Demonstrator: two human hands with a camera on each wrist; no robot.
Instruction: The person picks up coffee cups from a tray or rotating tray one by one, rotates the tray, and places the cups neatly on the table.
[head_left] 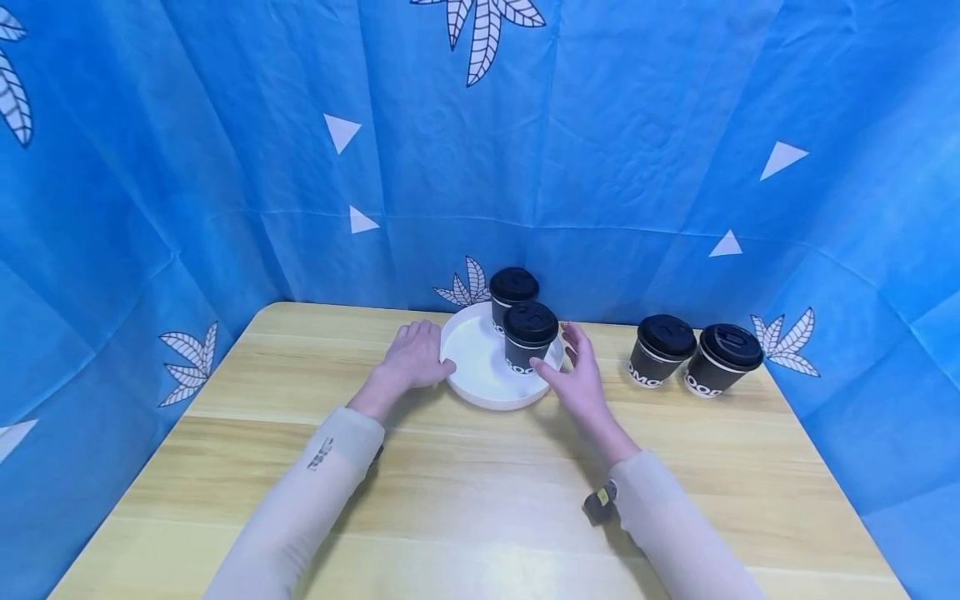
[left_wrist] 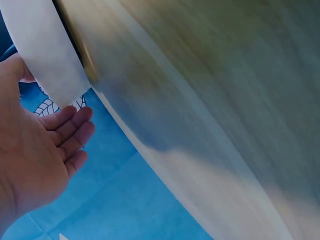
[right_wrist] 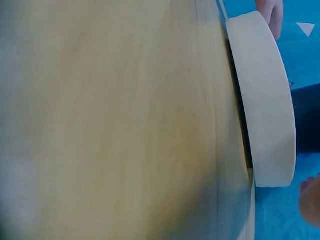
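Right grip (head_left: 577, 380) wide beside front coffee cup (head_left: 529, 337); left grip (head_left: 415, 355) pinches tray rim (head_left: 501, 405). Likely loading step; next calls for drawing clear.

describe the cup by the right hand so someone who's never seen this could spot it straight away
On the wooden table, find the round white tray. On it stands the front cup, dark with a black lid, right beside the right hand. Seen from above, it partly hides the rear cup, its only neighbour on the tray.
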